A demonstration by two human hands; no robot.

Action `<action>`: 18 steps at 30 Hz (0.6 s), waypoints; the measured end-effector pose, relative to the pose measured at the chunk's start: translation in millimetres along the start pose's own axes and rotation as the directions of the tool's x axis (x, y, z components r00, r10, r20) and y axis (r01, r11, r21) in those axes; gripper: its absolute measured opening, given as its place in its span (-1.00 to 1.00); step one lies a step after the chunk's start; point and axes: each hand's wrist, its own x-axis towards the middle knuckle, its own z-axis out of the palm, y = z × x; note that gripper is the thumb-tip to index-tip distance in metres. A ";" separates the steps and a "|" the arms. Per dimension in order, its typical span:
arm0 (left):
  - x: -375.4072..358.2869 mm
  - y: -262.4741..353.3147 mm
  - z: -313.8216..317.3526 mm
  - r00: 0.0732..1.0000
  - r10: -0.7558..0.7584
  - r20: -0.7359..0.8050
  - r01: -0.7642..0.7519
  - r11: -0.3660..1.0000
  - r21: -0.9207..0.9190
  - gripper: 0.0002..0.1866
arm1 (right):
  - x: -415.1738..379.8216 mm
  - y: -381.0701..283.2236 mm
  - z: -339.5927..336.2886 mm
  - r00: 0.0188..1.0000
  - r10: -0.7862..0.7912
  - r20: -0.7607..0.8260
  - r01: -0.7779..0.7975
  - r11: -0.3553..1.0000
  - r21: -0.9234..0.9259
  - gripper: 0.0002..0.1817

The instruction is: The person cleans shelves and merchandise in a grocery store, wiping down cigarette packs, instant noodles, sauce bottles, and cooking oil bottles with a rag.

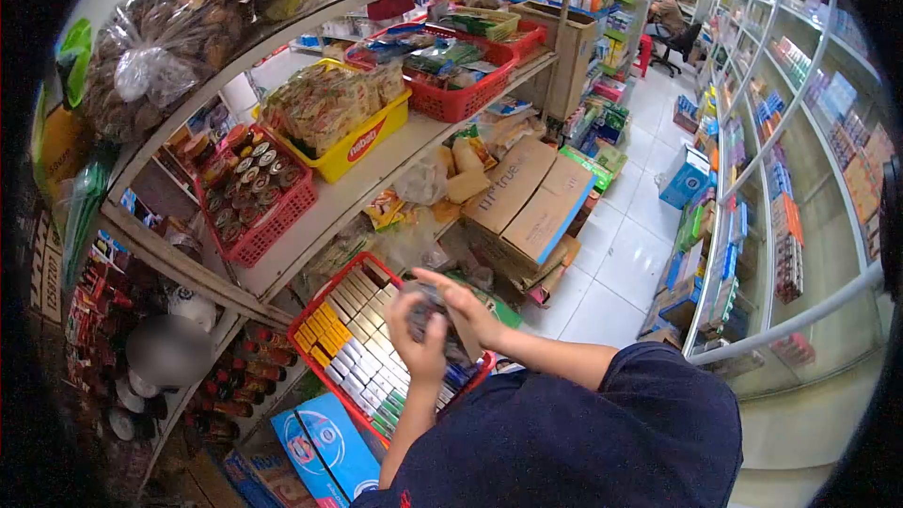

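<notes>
My left hand (416, 334) is curled round a dark packet (440, 322) in front of my chest; print and exact kind cannot be made out. My right hand (475, 312) grips the same packet from the other side, its fingers reaching over the top. A brown flat side (465, 339) shows just under the right palm. Below both hands stands a red plastic basket (320, 357) packed with rows of small boxes, among them yellow boxes (324, 334), white boxes (353, 367) and green-marked boxes (388, 411). Hands and forearms hide its right part.
A blue carton (327, 447) stands below the basket. Shelves on the left carry a red basket of jars (259, 216) and a yellow tub of packets (362, 136). A brown carton (527, 198) sits ahead. Glass cabinets (800, 132) line the right; a seated person (666, 14) is far back.
</notes>
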 end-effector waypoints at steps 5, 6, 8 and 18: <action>-20.7 -5.7 4.0 0.968 0.045 0.248 -0.087 0.983 0.161 -0.65 | 11.5 -6.3 -22.0 0.970 -0.168 -0.176 0.183 0.981 0.070 -0.30; -20.1 1.1 4.9 0.966 0.049 0.253 -0.092 0.983 0.162 -0.66 | 11.2 -9.5 -25.1 0.978 -0.137 -0.160 0.153 0.984 0.092 -0.22; -15.0 1.2 6.2 0.987 0.001 0.162 -0.018 0.994 0.106 -0.67 | -1.4 -19.2 -7.1 0.991 -0.111 -0.075 0.119 0.987 0.104 -0.18; 11.6 19.9 17.6 0.962 0.054 0.269 -0.128 0.955 0.266 -0.69 | -3.7 -25.8 -17.1 0.988 -0.153 -0.017 0.153 0.975 0.163 -0.13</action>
